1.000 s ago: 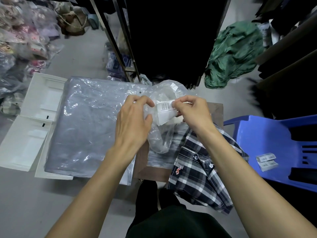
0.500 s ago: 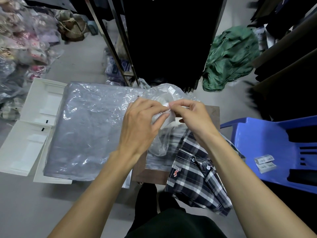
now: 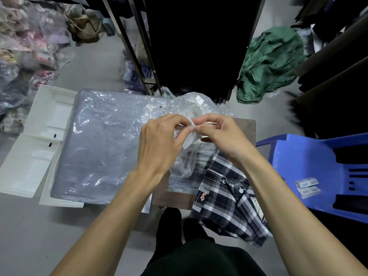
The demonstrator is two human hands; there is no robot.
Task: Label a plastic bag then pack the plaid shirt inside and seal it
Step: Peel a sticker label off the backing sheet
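A small white label (image 3: 190, 136) is pinched between both hands above a crumpled clear plastic bag (image 3: 187, 108). My left hand (image 3: 161, 140) grips the label's left edge together with a fold of the bag. My right hand (image 3: 219, 134) pinches the label's right side with thumb and forefinger. The dark blue and white plaid shirt (image 3: 227, 202) lies folded below my right hand, hanging off the small brown table (image 3: 247, 126) toward my legs. The printed side of the label is hidden.
A big stack of bagged grey fabric (image 3: 99, 144) lies left on white trays (image 3: 29, 156). A blue plastic chair (image 3: 310, 166) at the right carries spare barcode labels (image 3: 307, 186). A dark clothes rack (image 3: 195, 46) stands ahead, a green garment (image 3: 272, 62) beside it, bagged goods (image 3: 25, 42) far left.
One second ago the label faced up with its barcode showing. Since then both hands have closed together on it, and it is now turned edge-on between the fingertips.
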